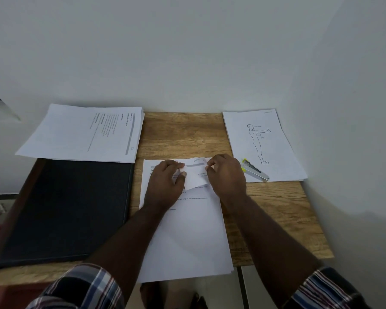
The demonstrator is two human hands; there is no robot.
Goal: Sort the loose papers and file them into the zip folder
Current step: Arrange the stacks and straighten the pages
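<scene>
**Small slip pinched between both hands over the centre stack**

Forearms are seen reaching up from the bottom of the frame, checked sleeves (pixel 85 286) rolled back, both wrists bent down toward the tabletop (pixel 183 130). The left hand (pixel 165 184) is laid palm-down at mid-frame, its fingertips closed on the left edge of a small paper slip (pixel 195 175). The right hand (pixel 226 175) is curled just beside it, with thumb and fingers pinched on the slip's right edge. The slip is held between the two hands, its lower corner lifted and curled off the sheet beneath.

Beneath the hands a centre stack of printed papers (pixel 187 237) is laid, its near end hanging past the tabletop's front edge. A second paper stack (pixel 83 132) is placed at the upper left, turned sideways and overlapping the far edge of the dark zip folder (pixel 65 208), which lies flat and closed at the left of the frame. At the upper right a sheet with a figure drawing (pixel 263 143) is set against the wall, and a stapler (pixel 254 170) with yellow-green trim rests on its lower left part, just beside the right hand. The top lines of the centre stack are partly hidden by the hands and the slip.
</scene>
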